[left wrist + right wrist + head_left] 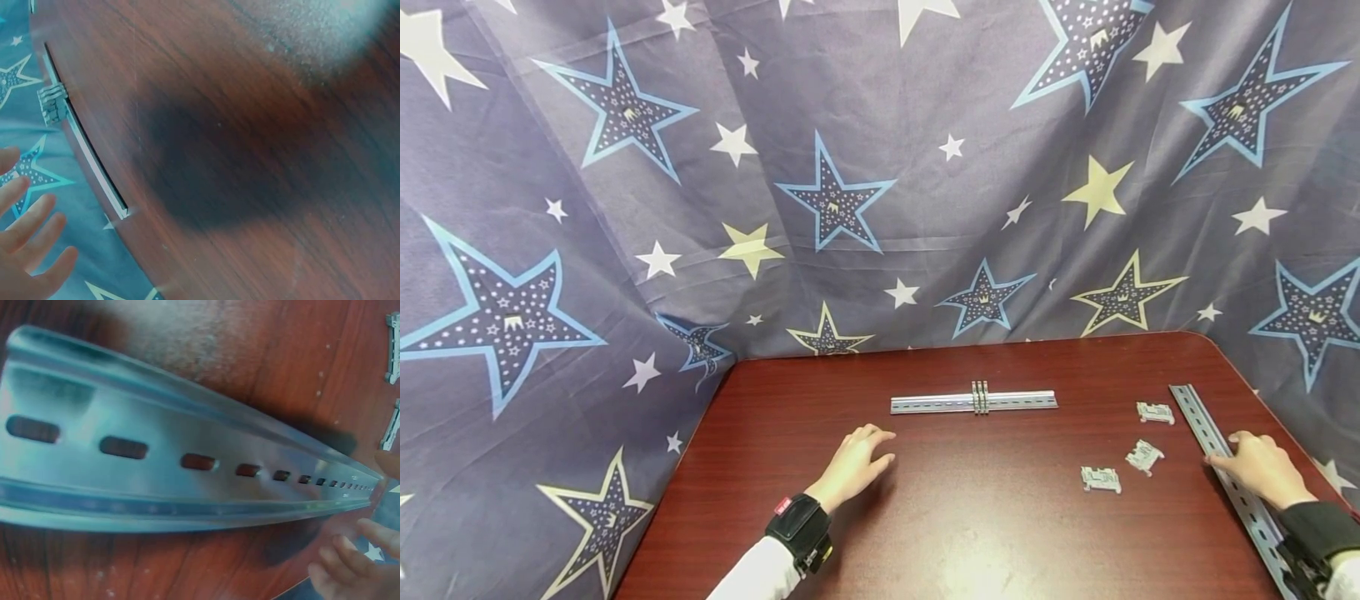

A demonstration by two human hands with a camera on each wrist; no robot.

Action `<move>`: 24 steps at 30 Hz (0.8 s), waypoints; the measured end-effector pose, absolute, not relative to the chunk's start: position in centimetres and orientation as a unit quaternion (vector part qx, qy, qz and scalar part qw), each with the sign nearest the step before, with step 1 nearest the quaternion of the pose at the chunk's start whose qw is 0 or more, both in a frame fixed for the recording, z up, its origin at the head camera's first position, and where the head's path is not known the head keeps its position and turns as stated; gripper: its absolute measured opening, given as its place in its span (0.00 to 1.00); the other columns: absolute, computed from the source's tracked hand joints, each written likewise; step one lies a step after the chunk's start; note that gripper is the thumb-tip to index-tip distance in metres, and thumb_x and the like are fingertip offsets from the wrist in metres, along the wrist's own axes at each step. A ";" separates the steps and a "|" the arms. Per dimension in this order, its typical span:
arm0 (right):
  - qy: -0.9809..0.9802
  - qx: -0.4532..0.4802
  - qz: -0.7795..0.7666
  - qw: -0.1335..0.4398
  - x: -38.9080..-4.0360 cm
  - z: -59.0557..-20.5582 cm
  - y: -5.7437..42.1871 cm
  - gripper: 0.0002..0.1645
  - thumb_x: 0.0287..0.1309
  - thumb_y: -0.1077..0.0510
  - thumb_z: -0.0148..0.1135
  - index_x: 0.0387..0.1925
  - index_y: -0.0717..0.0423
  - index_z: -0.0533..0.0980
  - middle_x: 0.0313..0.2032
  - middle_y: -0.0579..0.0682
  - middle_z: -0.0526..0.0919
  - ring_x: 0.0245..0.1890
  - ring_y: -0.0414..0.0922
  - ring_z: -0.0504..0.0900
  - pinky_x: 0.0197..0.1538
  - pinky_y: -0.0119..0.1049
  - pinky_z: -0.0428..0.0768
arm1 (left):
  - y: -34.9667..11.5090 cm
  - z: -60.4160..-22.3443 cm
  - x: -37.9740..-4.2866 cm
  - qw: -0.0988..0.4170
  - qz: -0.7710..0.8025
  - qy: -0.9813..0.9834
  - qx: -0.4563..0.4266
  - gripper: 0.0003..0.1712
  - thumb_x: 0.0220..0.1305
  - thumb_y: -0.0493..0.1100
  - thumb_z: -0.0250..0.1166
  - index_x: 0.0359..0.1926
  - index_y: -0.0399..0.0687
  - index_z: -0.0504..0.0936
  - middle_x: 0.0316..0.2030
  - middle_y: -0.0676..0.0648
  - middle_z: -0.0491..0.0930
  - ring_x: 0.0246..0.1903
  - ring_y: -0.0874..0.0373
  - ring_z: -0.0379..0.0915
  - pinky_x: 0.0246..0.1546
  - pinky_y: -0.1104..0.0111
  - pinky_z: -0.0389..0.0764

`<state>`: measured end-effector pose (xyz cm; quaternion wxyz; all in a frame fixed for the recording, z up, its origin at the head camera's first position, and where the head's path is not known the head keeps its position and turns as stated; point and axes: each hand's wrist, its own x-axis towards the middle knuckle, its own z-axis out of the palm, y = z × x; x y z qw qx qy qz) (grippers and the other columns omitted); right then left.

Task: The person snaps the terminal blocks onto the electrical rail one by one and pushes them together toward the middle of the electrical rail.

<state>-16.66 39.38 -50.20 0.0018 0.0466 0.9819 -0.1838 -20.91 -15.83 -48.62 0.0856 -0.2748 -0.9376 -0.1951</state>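
My left hand [852,468] is held over the table, its fingers spread and holding nothing. It is nearest the left end of a short slotted DIN rail [932,404], which carries several thin terminal blocks [980,398] clipped side by side near its middle. On the right, my right hand [1262,468] straddles a long slotted DIN rail [162,419], thumb on one side and fingers on the other. In the right wrist view a gap shows between the fingers [344,559] and the rail. Three loose grey terminal blocks lie left of this rail: one far [1155,412], one middle [1144,457], one near [1101,479].
The dark red wooden table [970,533] has a rounded far right corner. A grey-blue cloth [880,100] printed with stars hangs behind it and along both sides. Each wrist wears a black strap, the left one [801,529] with a red tag.
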 end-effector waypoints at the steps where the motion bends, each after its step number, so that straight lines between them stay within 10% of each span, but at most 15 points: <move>1: 0.982 0.051 -0.182 0.009 -16.6 -50.3 39.5 0.41 0.40 0.46 0.64 0.37 0.84 0.66 0.33 0.80 0.69 0.34 0.73 0.68 0.32 0.56 0.68 | -15.8 -48.7 -20.9 0.085 -0.195 -0.937 -0.276 0.17 0.53 0.42 0.62 0.44 0.41 0.78 0.37 0.46 0.75 0.40 0.52 0.70 0.43 0.59 0.67; 8: 0.975 0.093 -0.192 0.057 -16.2 -50.8 39.4 0.49 0.39 0.38 0.63 0.40 0.84 0.63 0.33 0.80 0.64 0.34 0.74 0.65 0.31 0.58 0.68 | -15.8 -49.2 -20.6 0.074 -0.185 -0.939 -0.279 0.17 0.54 0.44 0.61 0.45 0.42 0.78 0.37 0.47 0.75 0.40 0.53 0.70 0.44 0.59 0.67; 24: 0.977 0.078 -0.199 0.012 -16.0 -50.8 38.5 0.19 0.44 0.55 0.60 0.10 0.63 0.65 0.15 0.63 0.70 0.18 0.60 0.71 0.24 0.52 0.68 | -15.7 -49.6 -20.0 0.091 -0.181 -0.936 -0.289 0.16 0.51 0.42 0.63 0.43 0.42 0.79 0.35 0.48 0.75 0.38 0.53 0.71 0.42 0.60 0.68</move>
